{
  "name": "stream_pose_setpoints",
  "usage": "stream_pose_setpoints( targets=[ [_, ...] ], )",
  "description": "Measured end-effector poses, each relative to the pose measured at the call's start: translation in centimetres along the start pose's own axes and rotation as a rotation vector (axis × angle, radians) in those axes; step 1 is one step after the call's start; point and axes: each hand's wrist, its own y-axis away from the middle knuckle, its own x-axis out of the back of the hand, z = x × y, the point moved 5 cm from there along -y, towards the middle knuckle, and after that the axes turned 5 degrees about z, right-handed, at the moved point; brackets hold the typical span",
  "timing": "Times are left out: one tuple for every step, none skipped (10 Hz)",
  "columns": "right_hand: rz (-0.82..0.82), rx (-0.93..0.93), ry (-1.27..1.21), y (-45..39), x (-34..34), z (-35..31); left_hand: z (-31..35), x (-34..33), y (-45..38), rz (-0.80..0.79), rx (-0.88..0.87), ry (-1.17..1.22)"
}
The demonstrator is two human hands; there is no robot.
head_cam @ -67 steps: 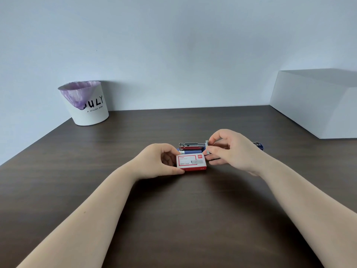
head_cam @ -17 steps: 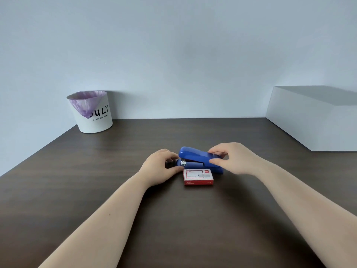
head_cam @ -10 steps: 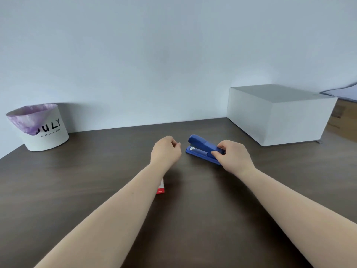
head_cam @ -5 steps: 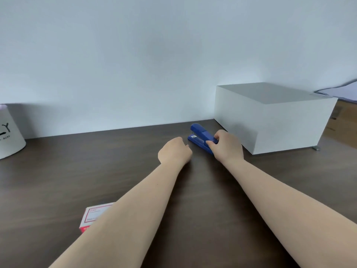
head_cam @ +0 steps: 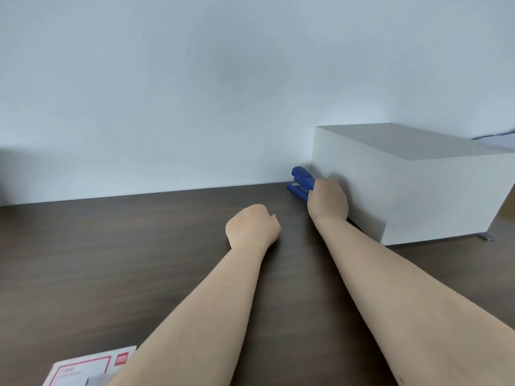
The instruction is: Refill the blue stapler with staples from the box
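The blue stapler (head_cam: 300, 183) lies closed on the dark wooden table (head_cam: 111, 260), far back beside the left wall of a big white box (head_cam: 412, 185). My right hand (head_cam: 327, 200) rests over its rear end with the fingers wrapped on it. My left hand (head_cam: 252, 229) is curled into a loose fist on the table, holding nothing, to the left of and nearer than the stapler. The red and white staple box (head_cam: 86, 367) lies flat at the bottom left edge of the view, partly hidden by my left forearm.
The white box fills the back right of the table and reaches the pale wall (head_cam: 195, 93). A small metal foot (head_cam: 486, 236) shows at its front right corner.
My right hand has slid the stapler farther back and right, up against the white box. The view has swung right, so the white cup has left the frame and the staple box sits lower left.
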Motion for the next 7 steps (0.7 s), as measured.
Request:
stream_pose_setpoints(
  targets=[
    [0.027,-0.012,0.013,-0.9,-0.2,0.2,0.0,-0.4,-0.4,0.005,-0.002,-0.006],
    [0.040,0.004,0.005,-1.2,-0.3,0.2,-0.1,-0.4,-0.5,0.014,-0.005,-0.011],
    [0.026,0.035,0.013,-1.2,-0.5,0.2,-0.1,-0.4,-0.5,0.017,-0.011,-0.012],
    [0.013,0.015,0.021,-1.1,-0.7,0.6,-0.2,-0.3,-0.5,0.022,-0.010,-0.010],
    [0.021,0.009,-0.008,-0.4,-0.4,0.9,-0.1,-0.2,-0.2,0.015,-0.012,-0.004],
    [0.018,0.050,-0.020,1.4,0.9,1.0,0.1,0.2,0.5,-0.003,-0.017,0.038],
    [-0.023,0.175,0.040,4.1,2.0,0.4,0.3,0.8,1.8,-0.023,-0.034,0.084]
  ],
)
